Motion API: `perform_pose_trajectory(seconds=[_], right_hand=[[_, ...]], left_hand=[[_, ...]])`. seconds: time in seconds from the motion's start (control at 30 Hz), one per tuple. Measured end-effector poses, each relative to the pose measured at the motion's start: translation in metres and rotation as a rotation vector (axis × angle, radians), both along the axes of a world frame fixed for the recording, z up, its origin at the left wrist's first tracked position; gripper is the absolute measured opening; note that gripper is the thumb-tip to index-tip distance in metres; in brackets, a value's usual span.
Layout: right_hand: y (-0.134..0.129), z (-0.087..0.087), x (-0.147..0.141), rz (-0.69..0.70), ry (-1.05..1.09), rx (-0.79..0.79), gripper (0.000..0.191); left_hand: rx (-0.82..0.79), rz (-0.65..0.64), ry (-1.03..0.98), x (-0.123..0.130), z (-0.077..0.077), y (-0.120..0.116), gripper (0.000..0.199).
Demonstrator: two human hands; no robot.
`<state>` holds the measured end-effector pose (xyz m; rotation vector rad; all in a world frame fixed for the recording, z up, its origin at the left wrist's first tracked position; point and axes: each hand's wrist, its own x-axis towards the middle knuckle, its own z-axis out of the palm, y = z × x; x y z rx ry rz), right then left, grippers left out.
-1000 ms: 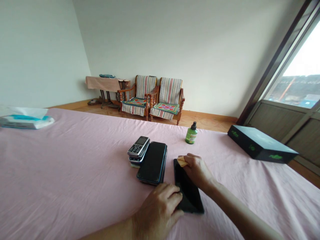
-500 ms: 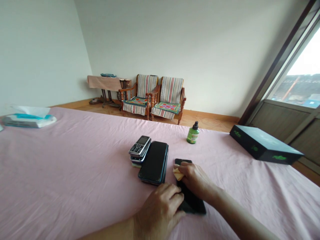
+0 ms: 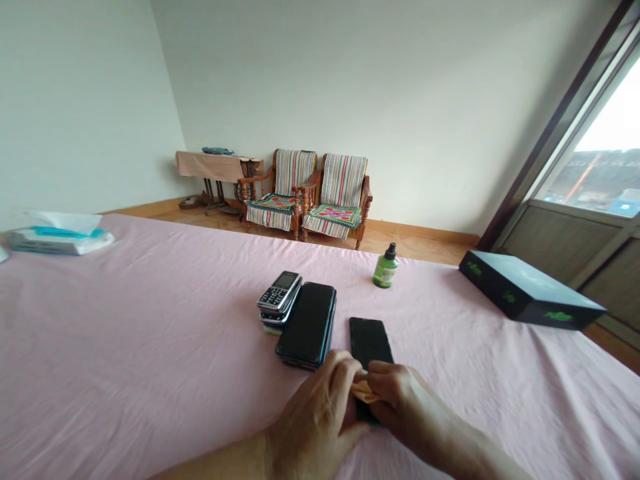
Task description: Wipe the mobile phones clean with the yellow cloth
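A black smartphone [image 3: 370, 340] lies flat on the pink sheet, its lower half mostly covered by my hands. My right hand [image 3: 400, 393] is closed around a folded yellowish cloth [image 3: 366, 392] pressed on the screen. Against the phone's left side, my left hand [image 3: 320, 407] has bent fingers beside the cloth and its thumb near the lower edge; its fingertips are partly hidden. Just left is a stack of smartphones [image 3: 307, 323], the top one black. A silver-and-black keypad phone [image 3: 281, 291] tops another pile touching that stack.
A green spray bottle [image 3: 385, 268] stands beyond the phone. To the right sits a black box [image 3: 530, 287] with green markings. A tissue pack [image 3: 60, 241] lies far left on the pink sheet [image 3: 150, 347]. Two wooden chairs [image 3: 335, 187] and a cloth-covered table [image 3: 210, 165] stand by the wall.
My right hand has slid the cloth down the screen toward me, uncovering the phone's upper part. My left hand has shifted slightly up, its fingers now meeting the right hand.
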<state>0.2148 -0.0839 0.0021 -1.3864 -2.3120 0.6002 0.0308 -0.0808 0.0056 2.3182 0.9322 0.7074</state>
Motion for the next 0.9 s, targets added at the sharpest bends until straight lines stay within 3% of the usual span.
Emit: perform_pose_trajectory(seconds=[0.17, 0.3, 0.47, 0.63, 0.9], right_hand=[[-0.009, 0.016, 0.006, 0.098, 0.108, -0.097, 0.022], [0.003, 0.020, 0.025, -0.129, 0.228, -0.067, 0.019], [0.029, 0.015, 0.050, -0.350, 0.361, 0.062, 0.028], [0.041, 0.008, 0.059, -0.338, 0.347, 0.283, 0.029], [0.041, -0.012, 0.062, -0.410, 0.211, 0.388, 0.024]], left_hand=[[0.000, 0.045, 0.042, 0.000, -0.003, -0.001, 0.070], [-0.010, 0.005, 0.121, 0.000, 0.003, 0.000, 0.059], [0.066, -0.044, 0.147, -0.001, 0.003, 0.002, 0.038], [0.088, -0.058, 0.173, -0.001, 0.002, 0.004, 0.037], [0.091, -0.042, 0.180, 0.000, 0.000, 0.002, 0.037]])
